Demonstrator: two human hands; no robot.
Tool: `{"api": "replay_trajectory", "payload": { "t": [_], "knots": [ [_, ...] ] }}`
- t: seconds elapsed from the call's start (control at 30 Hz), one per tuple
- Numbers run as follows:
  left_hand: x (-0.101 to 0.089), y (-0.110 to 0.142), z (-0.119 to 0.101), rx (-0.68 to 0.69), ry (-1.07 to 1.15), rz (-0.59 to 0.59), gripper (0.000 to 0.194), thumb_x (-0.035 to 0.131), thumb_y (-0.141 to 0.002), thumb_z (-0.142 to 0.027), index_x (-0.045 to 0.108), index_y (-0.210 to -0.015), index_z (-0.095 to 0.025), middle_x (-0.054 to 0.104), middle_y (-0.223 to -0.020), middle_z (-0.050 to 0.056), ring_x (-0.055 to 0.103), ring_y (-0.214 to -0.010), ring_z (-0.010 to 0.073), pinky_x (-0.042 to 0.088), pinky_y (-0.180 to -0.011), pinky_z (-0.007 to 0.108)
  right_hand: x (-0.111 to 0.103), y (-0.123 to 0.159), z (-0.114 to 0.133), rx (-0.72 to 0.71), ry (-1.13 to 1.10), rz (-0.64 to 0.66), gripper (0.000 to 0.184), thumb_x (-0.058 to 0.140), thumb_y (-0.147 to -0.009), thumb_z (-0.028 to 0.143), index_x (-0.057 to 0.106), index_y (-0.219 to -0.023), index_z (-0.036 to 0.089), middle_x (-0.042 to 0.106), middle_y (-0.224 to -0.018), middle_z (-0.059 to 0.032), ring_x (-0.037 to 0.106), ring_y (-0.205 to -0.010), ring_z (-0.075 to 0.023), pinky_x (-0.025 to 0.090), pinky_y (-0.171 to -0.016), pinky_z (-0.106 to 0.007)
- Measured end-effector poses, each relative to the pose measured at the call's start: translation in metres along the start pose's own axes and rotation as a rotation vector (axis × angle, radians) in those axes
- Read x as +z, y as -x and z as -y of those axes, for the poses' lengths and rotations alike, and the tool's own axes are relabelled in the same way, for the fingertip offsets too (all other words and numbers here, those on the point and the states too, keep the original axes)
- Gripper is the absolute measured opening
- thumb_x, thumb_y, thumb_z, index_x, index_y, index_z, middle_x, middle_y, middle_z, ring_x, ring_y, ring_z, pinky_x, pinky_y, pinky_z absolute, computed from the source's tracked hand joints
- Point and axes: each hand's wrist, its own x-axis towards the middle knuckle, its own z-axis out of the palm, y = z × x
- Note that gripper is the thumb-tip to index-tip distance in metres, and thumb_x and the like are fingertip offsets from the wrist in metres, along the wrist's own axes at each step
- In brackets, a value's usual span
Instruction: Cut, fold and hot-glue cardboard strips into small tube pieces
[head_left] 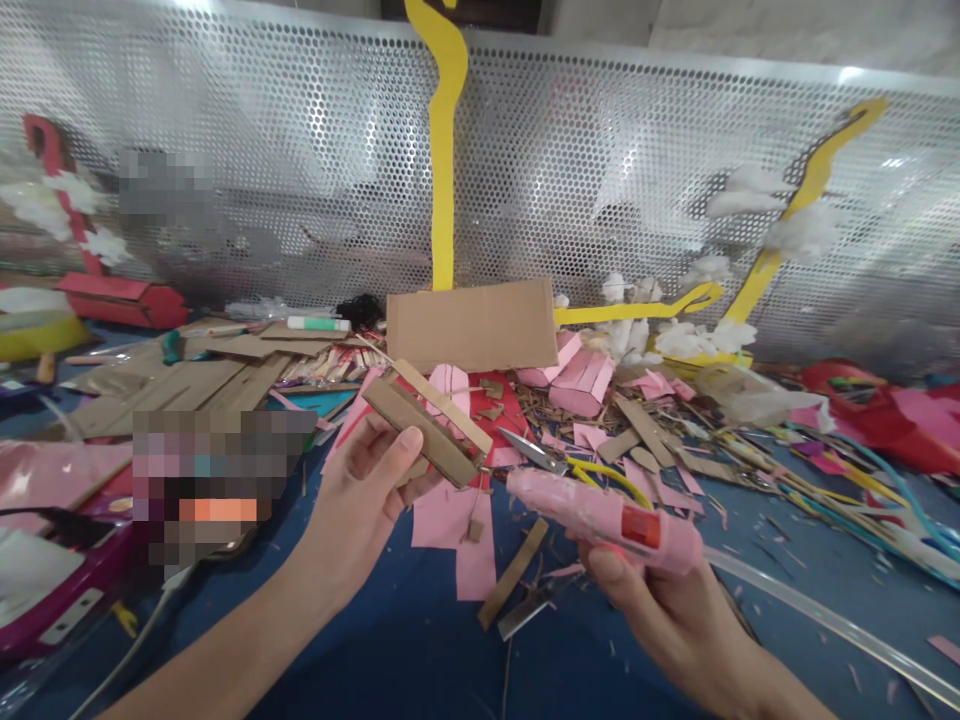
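Observation:
Between thumb and fingers, my left hand grips a small folded cardboard piece, tilted down to the right, with narrow strips along its edges. My right hand is wrapped round a pink hot glue gun, its nozzle pointing left near the cardboard's lower right end. A clear glue stick runs out of the gun's back. Just behind the nozzle lie scissors with yellow handles. Under the hands are pink paper pieces, a loose cardboard strip and a metal blade.
A cardboard panel stands at the back below a tall yellow strip. Behind it rises a perforated metal screen. Cardboard sheets lie left, by a red paper box. White fluff clings to a yellow shape at right.

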Motion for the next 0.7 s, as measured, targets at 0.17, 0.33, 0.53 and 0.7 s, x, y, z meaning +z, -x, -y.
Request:
{"api": "replay_trajectory", "payload": {
  "t": [0.17, 0.33, 0.53, 0.7],
  "knots": [
    [-0.0010, 0.0009, 0.0019, 0.021, -0.025, 0.012, 0.028, 0.079, -0.092, -0.030, 0.071, -0.119, -0.028, 0.078, -0.124, 0.004, 0.077, -0.107, 0.0249, 0.064, -0.094, 0.038, -0.0004, 0.0004, 0.0004, -0.019, 0.003, 0.003, 0.028, 0.051, -0.103, 0.035, 0.062, -0.081, 0.022, 0.057, -0.060, -0.0004, 0.052, -0.052, -0.0159, 0.046, -0.046, -0.025],
    [-0.0012, 0.0005, 0.0030, 0.045, -0.060, 0.025, 0.033, 0.078, -0.093, -0.031, 0.069, -0.125, -0.030, 0.078, -0.123, 0.005, 0.075, -0.112, 0.0253, 0.062, -0.097, 0.039, -0.0009, -0.0047, 0.0064, -0.003, -0.009, -0.026, 0.031, 0.052, -0.102, 0.037, 0.061, -0.076, 0.023, 0.056, -0.058, -0.0005, 0.052, -0.050, -0.0162, 0.046, -0.045, -0.026],
    [0.0029, 0.0001, 0.0026, 0.050, -0.093, -0.024, 0.036, 0.085, -0.086, -0.030, 0.072, -0.120, -0.028, 0.078, -0.121, 0.005, 0.070, -0.121, 0.0269, 0.060, -0.099, 0.037, 0.0004, -0.0038, 0.0063, 0.033, -0.055, -0.055, 0.026, 0.056, -0.101, 0.038, 0.065, -0.083, 0.022, 0.062, -0.063, -0.0025, 0.057, -0.053, -0.0179, 0.049, -0.047, -0.026],
    [0.0066, 0.0038, 0.0023, 0.100, -0.220, -0.054, 0.034, 0.090, -0.078, -0.026, 0.073, -0.108, -0.024, 0.081, -0.107, 0.004, 0.074, -0.109, 0.0273, 0.058, -0.103, 0.041, 0.0005, -0.0034, 0.0070, 0.064, -0.069, -0.105, 0.029, 0.055, -0.102, 0.042, 0.064, -0.083, 0.022, 0.056, -0.061, -0.0016, 0.050, -0.050, -0.0168, 0.044, -0.044, -0.027]
  ]
}}
